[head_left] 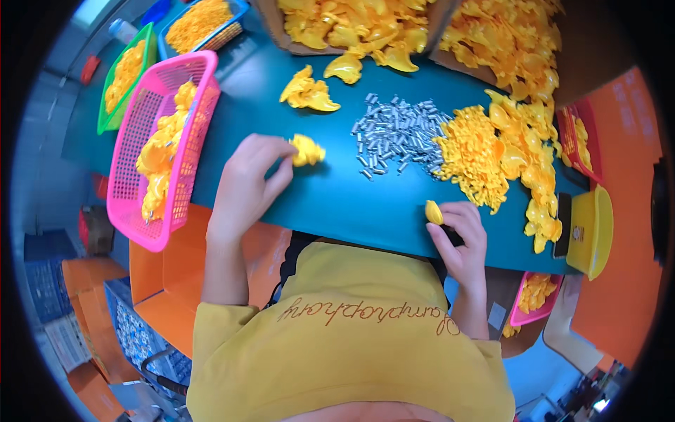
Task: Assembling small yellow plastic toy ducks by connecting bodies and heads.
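Note:
Near the pink basket, my left hand (249,179) pinches a small yellow plastic part (307,150) of uneven shape just over the teal table. Lower right, at the table's near edge, my right hand (465,243) grips a smooth, curved yellow plastic piece (434,212) between thumb and fingers. Between and beyond the hands lies a heap of short silver metal cylinders (397,133). Against its right side is a pile of small yellow plastic pieces (474,151), with larger yellow shell pieces (538,169) further right.
A pink basket (167,235) with yellow parts stands at the left edge, beside green (107,121) and blue (228,29) baskets. Cardboard boxes (464,65) of yellow shells stand at the back. Loose yellow shells (309,95) lie before them. A yellow bin (601,232) is at right.

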Motion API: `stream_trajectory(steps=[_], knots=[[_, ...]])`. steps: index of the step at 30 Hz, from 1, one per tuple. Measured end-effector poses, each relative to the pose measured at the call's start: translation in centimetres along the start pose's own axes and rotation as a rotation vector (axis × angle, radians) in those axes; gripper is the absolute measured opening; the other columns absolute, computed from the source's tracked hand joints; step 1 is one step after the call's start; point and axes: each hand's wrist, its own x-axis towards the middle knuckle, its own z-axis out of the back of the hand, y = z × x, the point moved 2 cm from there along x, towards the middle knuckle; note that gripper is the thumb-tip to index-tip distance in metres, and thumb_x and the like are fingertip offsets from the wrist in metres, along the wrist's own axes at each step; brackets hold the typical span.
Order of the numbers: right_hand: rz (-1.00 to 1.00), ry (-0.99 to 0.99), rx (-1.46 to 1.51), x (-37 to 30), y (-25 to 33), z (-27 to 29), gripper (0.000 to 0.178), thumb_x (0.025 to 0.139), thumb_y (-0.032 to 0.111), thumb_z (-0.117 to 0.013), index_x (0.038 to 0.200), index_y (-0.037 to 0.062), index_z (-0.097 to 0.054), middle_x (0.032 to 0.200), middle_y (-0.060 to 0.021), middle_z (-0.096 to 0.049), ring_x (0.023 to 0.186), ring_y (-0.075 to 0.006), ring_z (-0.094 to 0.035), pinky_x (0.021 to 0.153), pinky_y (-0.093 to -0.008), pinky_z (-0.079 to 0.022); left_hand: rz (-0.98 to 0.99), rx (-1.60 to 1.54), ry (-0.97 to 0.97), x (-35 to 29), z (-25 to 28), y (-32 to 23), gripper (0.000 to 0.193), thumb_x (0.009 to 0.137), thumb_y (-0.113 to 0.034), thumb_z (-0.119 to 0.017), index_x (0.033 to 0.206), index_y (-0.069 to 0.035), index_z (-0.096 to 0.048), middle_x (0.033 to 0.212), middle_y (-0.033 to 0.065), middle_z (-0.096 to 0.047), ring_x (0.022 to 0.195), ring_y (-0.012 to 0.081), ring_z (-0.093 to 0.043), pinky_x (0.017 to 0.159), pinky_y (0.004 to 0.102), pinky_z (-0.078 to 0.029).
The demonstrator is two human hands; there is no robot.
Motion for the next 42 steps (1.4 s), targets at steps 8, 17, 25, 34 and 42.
stream_trajectory(steps=[8, 17, 25, 34, 42], knots=[[0.06, 0.049, 0.247, 1.2, 3.0, -2.3, 0.024, 0.089, 0.001, -0.076, 0.113, -0.0007, -0.074, 0.11, -0.0145, -0.076, 0.105, -0.0273, -0.073, 0.092, -0.0381, -0.057, -0.324, -0.441, 0.349, -2.3, -7.2, -7.2, 0.029, 0.082, 0.003, -0.076, 0.109, -0.007, -0.072, 0.108, 0.0075, -0.071, 0.106, 0.031, -0.068, 0.096, 0.0433, -0.057], [-0.084, 0.064, 0.186, 0.6, 1.9, -3.0, 0.032, 0.09, 0.004, -0.08, 0.121, -0.0013, -0.073, 0.105, -0.0131, -0.073, 0.098, -0.0233, -0.072, 0.083, -0.0315, -0.059, -0.125, -0.398, 0.208, -2.4, -8.1, -8.8, 0.072, 0.068, -0.016, -0.095, 0.134, -0.008, -0.066, 0.125, 0.0123, -0.07, 0.114, 0.0302, -0.067, 0.099, 0.04, -0.052], [-0.347, 0.04, 0.487, 0.4, 2.0, -3.5, 0.028, 0.093, 0.003, -0.079, 0.12, -0.0023, -0.072, 0.109, -0.0113, -0.075, 0.097, -0.0161, -0.072, 0.089, -0.0285, -0.056, -0.034, -0.356, 0.226, -3.3, -9.5, -8.1, 0.083, 0.061, -0.021, -0.098, 0.137, -0.009, -0.065, 0.118, 0.0056, -0.072, 0.092, 0.0238, -0.063, 0.087, 0.0369, -0.05], [-0.255, 0.013, 0.335, 0.9, 3.2, -3.8, 0.028, 0.093, 0.006, -0.08, 0.119, -0.002, -0.073, 0.09, -0.0064, -0.079, 0.095, -0.0153, -0.066, 0.093, -0.0325, -0.052, 0.02, -0.314, 0.21, -3.6, -9.6, -8.7, 0.076, 0.065, -0.023, -0.095, 0.134, -0.013, -0.067, 0.102, 0.0017, -0.068, 0.088, 0.0202, -0.062, 0.082, 0.0354, -0.044], [-0.104, 0.041, 0.173, 1.6, 4.0, -3.3, 0.03, 0.089, 0.011, -0.083, 0.118, 0.0023, -0.076, 0.087, -0.0065, -0.076, 0.084, -0.0222, -0.068, 0.08, -0.035, -0.053, 0.01, -0.332, 0.161, -3.6, -9.9, -8.7, 0.073, 0.063, -0.023, -0.096, 0.132, -0.014, -0.071, 0.084, -0.0008, -0.059, 0.079, 0.0157, -0.058, 0.075, 0.0328, -0.04]])
